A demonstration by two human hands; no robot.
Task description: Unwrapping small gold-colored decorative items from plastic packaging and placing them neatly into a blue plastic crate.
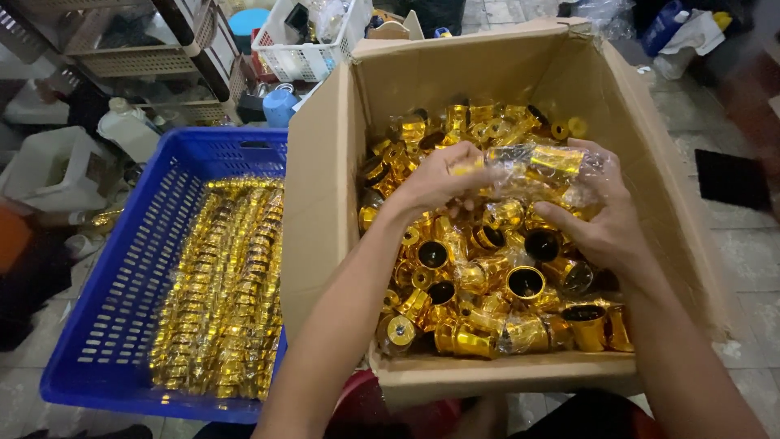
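An open cardboard box [325, 187] holds several shiny gold plastic caps [487, 284], many wrapped in clear film. Above the pile, both hands grip one clear plastic packet of gold caps [543, 169]. My left hand [439, 180] pinches its left end. My right hand [597, 215] cups its right end from below and behind. To the left, a blue plastic crate [130, 268] carries long rows of stacked gold caps [223, 293] lying side by side.
A white laundry-style basket [305, 41] and brown wire shelves [138, 49] stand at the back. White jugs [57, 167] and a blue cup [279, 106] crowd the far left. Tiled floor [747, 268] and a dark mat [731, 179] lie to the right.
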